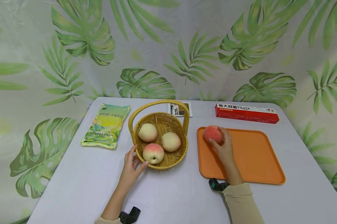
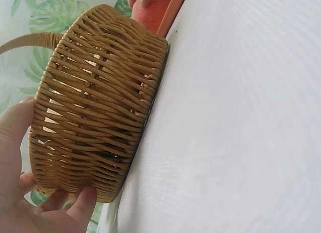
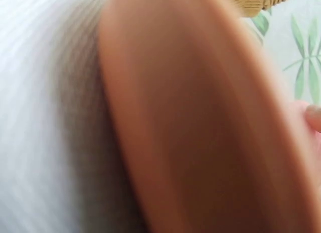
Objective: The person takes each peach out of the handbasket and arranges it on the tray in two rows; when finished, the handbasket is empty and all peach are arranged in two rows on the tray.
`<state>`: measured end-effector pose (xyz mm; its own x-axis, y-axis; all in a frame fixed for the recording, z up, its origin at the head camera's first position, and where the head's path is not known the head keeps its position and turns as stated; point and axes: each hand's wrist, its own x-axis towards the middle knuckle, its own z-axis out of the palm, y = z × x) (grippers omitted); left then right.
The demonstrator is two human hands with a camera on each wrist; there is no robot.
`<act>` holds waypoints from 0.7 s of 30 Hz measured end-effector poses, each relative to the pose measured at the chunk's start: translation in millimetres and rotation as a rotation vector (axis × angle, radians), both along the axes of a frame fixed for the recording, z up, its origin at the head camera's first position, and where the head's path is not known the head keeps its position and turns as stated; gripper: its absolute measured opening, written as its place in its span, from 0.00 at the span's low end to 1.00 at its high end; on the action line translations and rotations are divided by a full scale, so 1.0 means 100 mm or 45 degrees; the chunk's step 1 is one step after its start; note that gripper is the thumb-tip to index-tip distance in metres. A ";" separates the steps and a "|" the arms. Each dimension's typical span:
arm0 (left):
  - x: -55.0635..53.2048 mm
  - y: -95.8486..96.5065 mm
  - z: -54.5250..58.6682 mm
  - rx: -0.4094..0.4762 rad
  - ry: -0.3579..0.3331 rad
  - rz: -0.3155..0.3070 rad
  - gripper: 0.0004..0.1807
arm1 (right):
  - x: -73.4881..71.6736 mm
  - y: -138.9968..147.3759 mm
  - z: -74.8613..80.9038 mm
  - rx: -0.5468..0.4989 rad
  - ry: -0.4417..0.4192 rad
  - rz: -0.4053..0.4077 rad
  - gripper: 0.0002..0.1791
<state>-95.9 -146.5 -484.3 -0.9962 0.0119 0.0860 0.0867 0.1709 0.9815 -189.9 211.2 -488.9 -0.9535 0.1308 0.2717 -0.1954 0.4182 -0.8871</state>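
A round wicker basket point(image 1: 165, 119) with an arched handle holds a pale peach point(image 1: 147, 133), another pale peach point(image 1: 171, 142) and a pink-topped peach point(image 1: 153, 153). My left hand point(image 1: 133, 166) grips its near-left side, thumb at the rim; in the left wrist view, fingers point(image 2: 83, 205) curl against the woven wall. To the right, my right hand point(image 1: 225, 147) holds a red-pink peach point(image 1: 212, 133) over the left back corner of an orange tray point(image 1: 249, 152). Whether this peach touches the tray I cannot tell. The tray's blurred side fills much of the right wrist view.
A green-yellow packet point(image 1: 106, 126) lies left of the basket. Behind the basket is a small white-and-brown pouch point(image 1: 180, 109), partly hidden by the handle. A red pasta box point(image 1: 246, 114) lies behind the tray. Leaf-patterned cloth point(image 1: 196, 59) hangs behind the white table point(image 1: 174, 199).
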 end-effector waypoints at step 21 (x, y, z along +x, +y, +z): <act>0.00 0.00 -0.02 -0.008 0.032 0.007 0.42 | 0.03 0.01 0.01 -0.048 -0.010 -0.037 0.34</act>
